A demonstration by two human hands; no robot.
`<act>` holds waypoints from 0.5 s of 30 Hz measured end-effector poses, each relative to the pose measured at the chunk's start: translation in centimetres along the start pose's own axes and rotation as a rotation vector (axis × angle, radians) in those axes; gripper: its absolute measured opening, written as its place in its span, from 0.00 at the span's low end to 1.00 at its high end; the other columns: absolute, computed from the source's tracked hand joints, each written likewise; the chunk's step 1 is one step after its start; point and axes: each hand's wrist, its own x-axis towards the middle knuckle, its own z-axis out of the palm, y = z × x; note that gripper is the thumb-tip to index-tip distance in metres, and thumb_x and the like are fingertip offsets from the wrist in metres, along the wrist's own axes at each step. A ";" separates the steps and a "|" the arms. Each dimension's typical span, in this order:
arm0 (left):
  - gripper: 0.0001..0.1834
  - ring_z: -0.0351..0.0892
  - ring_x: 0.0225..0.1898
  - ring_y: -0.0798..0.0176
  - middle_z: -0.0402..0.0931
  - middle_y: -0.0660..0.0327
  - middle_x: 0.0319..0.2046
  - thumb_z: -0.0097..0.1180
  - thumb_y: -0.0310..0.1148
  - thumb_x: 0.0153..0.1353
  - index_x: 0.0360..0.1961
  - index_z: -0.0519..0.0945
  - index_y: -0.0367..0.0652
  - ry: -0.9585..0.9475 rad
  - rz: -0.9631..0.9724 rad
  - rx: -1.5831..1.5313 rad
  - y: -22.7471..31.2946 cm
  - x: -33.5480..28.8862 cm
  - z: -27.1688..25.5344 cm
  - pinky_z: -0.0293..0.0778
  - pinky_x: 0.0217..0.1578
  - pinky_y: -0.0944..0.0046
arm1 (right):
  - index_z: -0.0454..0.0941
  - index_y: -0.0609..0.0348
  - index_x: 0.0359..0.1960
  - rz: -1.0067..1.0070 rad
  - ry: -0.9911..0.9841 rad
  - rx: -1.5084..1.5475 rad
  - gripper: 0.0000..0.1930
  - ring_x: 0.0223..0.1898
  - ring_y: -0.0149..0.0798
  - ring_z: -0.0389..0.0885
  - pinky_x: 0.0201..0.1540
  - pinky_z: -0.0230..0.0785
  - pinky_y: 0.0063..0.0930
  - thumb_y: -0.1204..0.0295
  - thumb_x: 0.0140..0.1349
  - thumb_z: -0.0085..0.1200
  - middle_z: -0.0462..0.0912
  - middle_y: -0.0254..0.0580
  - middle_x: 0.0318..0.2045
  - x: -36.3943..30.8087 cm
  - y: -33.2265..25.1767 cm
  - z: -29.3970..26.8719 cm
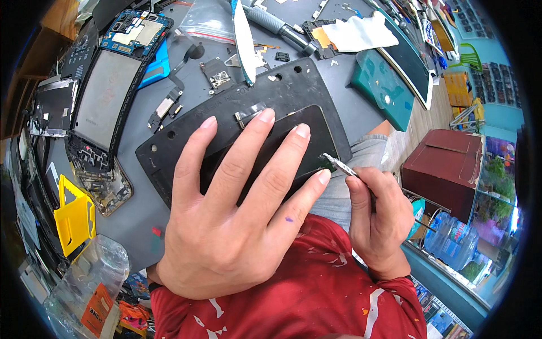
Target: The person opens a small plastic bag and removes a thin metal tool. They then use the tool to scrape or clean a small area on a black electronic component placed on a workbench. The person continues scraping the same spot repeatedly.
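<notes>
Mid-frame, left hand [234, 220] splayed over a black phone [320, 133], right hand [381, 212] pinching a silver tool [342, 166], seemingly scraping; next probably wants light, steady pressure.

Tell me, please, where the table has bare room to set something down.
The grey table is mostly bare between the left hand and yellow holder, plus a strip between black mat and green block. Phone parts and tools crowd the left and far sides.

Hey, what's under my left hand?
Under your left hand is a flat, dark device on a black mat. Its upper right part shows; whatever the hand covers can't be seen.
</notes>
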 end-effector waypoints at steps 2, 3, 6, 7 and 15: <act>0.21 0.88 0.70 0.43 0.90 0.57 0.68 0.75 0.38 0.59 0.55 0.97 0.66 0.000 -0.003 0.005 0.0 0.0 0.0 0.75 0.71 0.32 | 0.84 0.71 0.56 0.005 0.001 -0.003 0.18 0.24 0.41 0.81 0.25 0.72 0.37 0.85 0.69 0.77 0.89 0.47 0.36 -0.1 0.0 0.0; 0.21 0.88 0.70 0.43 0.90 0.57 0.68 0.75 0.38 0.59 0.55 0.97 0.66 -0.001 -0.004 0.007 0.1 0.0 0.0 0.75 0.71 0.32 | 0.84 0.71 0.56 0.009 -0.001 0.003 0.17 0.24 0.42 0.82 0.25 0.72 0.37 0.85 0.69 0.77 0.89 0.47 0.35 -0.1 0.1 0.0; 0.21 0.88 0.70 0.43 0.90 0.57 0.68 0.75 0.38 0.60 0.55 0.97 0.66 -0.015 -0.016 0.005 0.2 0.1 -0.2 0.75 0.71 0.32 | 0.85 0.70 0.56 0.016 -0.004 0.015 0.17 0.24 0.42 0.82 0.25 0.73 0.36 0.84 0.69 0.77 0.89 0.47 0.35 -0.1 0.2 -0.1; 0.21 0.88 0.70 0.43 0.90 0.57 0.68 0.75 0.38 0.60 0.55 0.97 0.66 -0.019 -0.018 0.003 0.2 0.1 -0.2 0.75 0.71 0.32 | 0.85 0.70 0.56 0.016 -0.001 0.017 0.17 0.24 0.42 0.82 0.25 0.73 0.36 0.84 0.69 0.77 0.89 0.47 0.34 -0.1 0.3 -0.1; 0.20 0.87 0.71 0.43 0.90 0.57 0.68 0.75 0.39 0.61 0.56 0.97 0.67 -0.031 -0.027 0.002 0.2 0.0 -0.3 0.74 0.73 0.32 | 0.85 0.68 0.56 0.041 -0.003 0.041 0.17 0.24 0.42 0.83 0.26 0.74 0.36 0.85 0.69 0.77 0.88 0.48 0.33 -0.1 0.4 -0.2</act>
